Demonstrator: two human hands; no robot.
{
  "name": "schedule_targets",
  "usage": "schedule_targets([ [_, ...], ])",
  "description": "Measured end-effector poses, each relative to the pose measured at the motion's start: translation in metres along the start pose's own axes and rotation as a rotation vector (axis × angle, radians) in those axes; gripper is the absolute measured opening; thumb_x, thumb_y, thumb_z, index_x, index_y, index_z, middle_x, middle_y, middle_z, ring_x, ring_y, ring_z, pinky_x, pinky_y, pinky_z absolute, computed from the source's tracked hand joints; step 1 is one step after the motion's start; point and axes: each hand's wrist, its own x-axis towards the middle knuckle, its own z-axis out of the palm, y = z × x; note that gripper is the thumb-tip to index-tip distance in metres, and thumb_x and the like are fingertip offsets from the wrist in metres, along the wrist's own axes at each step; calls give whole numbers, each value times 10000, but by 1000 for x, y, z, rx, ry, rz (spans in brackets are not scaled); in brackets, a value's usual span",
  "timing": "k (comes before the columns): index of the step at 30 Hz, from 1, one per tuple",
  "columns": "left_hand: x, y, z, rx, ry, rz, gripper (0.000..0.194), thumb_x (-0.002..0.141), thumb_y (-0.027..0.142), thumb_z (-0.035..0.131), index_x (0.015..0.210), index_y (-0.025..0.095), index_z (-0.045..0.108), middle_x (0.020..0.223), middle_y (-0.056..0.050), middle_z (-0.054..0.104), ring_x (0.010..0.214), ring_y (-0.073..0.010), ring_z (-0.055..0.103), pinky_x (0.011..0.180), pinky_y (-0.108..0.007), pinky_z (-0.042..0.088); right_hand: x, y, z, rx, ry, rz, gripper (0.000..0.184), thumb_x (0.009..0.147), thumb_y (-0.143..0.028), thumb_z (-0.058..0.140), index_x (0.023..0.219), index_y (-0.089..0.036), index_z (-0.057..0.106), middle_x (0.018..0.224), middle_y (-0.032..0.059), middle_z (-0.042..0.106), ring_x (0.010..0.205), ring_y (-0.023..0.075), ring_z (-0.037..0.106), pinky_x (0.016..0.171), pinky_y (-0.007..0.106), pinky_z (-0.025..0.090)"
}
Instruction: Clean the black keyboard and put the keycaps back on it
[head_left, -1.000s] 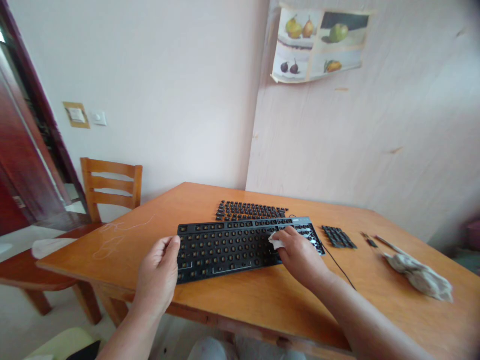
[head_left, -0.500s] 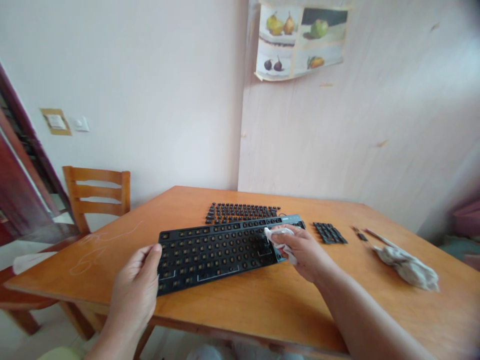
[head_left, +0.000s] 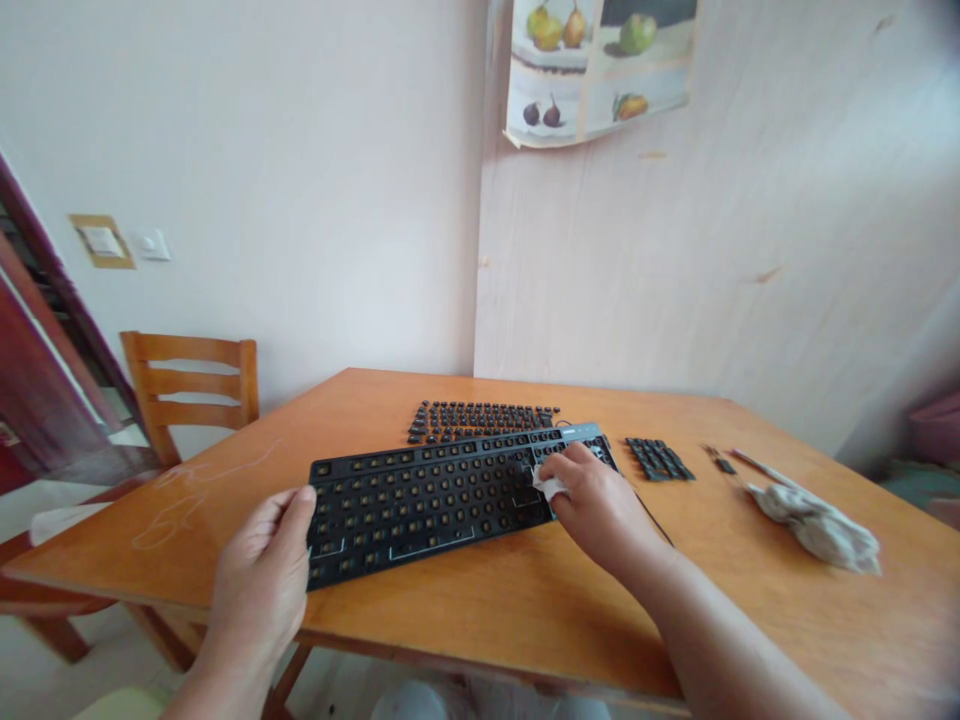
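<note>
A black keyboard (head_left: 427,495) with its keycaps off lies tilted above the table, its bare switch sockets facing up. My left hand (head_left: 264,560) grips its left end, thumb on top. My right hand (head_left: 600,500) is closed on a crumpled white tissue (head_left: 551,485) and presses it to the keyboard's right part. That hand covers much of the right end. Behind the keyboard, loose black keycaps (head_left: 480,415) stand in rows. A smaller block of keycaps (head_left: 658,459) sits to the right.
The wooden table (head_left: 465,650) runs back to the wall. A greyish cloth (head_left: 817,525), a pencil-like stick (head_left: 757,466) and a small dark tool (head_left: 721,462) lie at the right. A wooden chair (head_left: 196,380) stands at the left. A dark cable (head_left: 654,515) trails beside my right wrist.
My right hand has turned palm down and come lower onto the keyboard, with the tissue now mostly under the fingers. My left hand keeps its hold on the left end.
</note>
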Motion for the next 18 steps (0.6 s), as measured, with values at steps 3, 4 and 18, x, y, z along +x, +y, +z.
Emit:
schedule_targets([
  [3,0,0,0,-13,-10,-15,480,721,606,633,926,172,651,757,-1,652,743,-177,604,697,-283,514,-2,-3,2,-74,-2,-20,245,771,-104,500,903,-234,661,911,44,553,810,168,536,699,255,354],
  [4,0,0,0,-16,-9,-17,478,723,602,632,933,173,651,759,-1,652,740,-175,602,695,-282,513,-3,-4,3,-79,-6,-36,245,771,-98,496,899,-231,658,908,45,546,813,168,532,700,254,352],
  [18,-2,3,1,-20,-15,-14,452,754,570,627,952,164,657,803,-20,664,754,-175,598,699,-266,492,-6,-11,17,-53,42,-109,231,760,-71,481,886,-210,615,922,58,546,891,196,520,782,272,380],
])
